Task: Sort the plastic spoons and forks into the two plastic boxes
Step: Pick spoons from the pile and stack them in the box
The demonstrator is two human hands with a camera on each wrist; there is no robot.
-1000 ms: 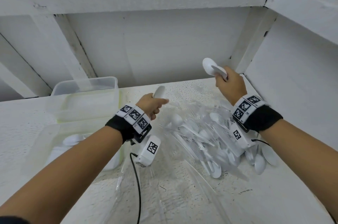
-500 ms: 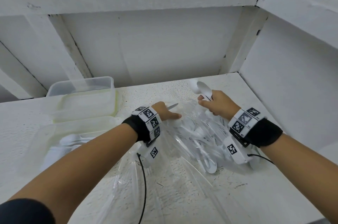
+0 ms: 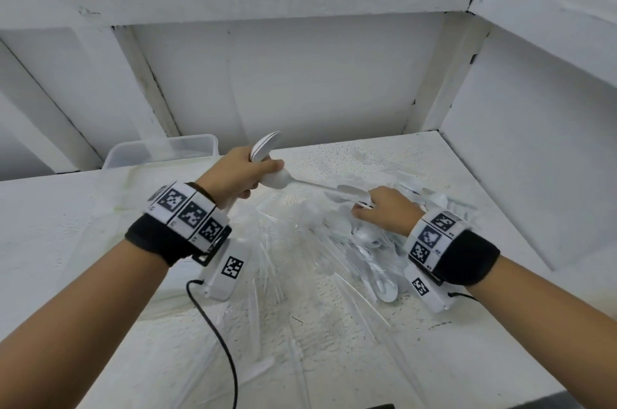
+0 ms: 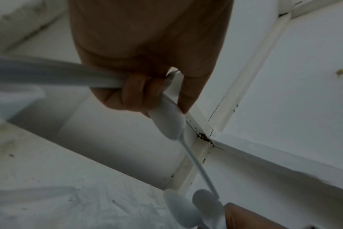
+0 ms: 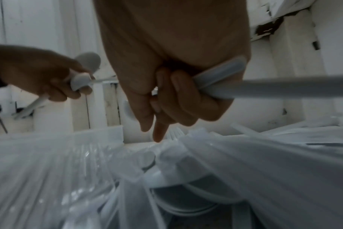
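Now | both hands grip spoons (image 3: 267,150) | clear box (image 3: 167,150) contents unclear | cutlery bag (image 3: 334,241) open

White plastic spoons (image 3: 267,150) in the left hand (image 3: 233,175); more white spoons held by the right hand (image 3: 387,211). Pile of white cutlery (image 3: 367,241) sits in a clear, glossy plastic bag (image 3: 283,275). Box (image 3: 160,150) at back left is translucent, w/ a faint yellow-green tint below it. Both wrists wear black bands (image 3: 157,238) w/ white strips printed in black-and-white square marker patterns. A black cable (image 3: 213,325) runs from the white wrist unit (image 3: 227,270). Table (image 3: 50,225) & walls are white, paint speckled and chipped dark at joints.
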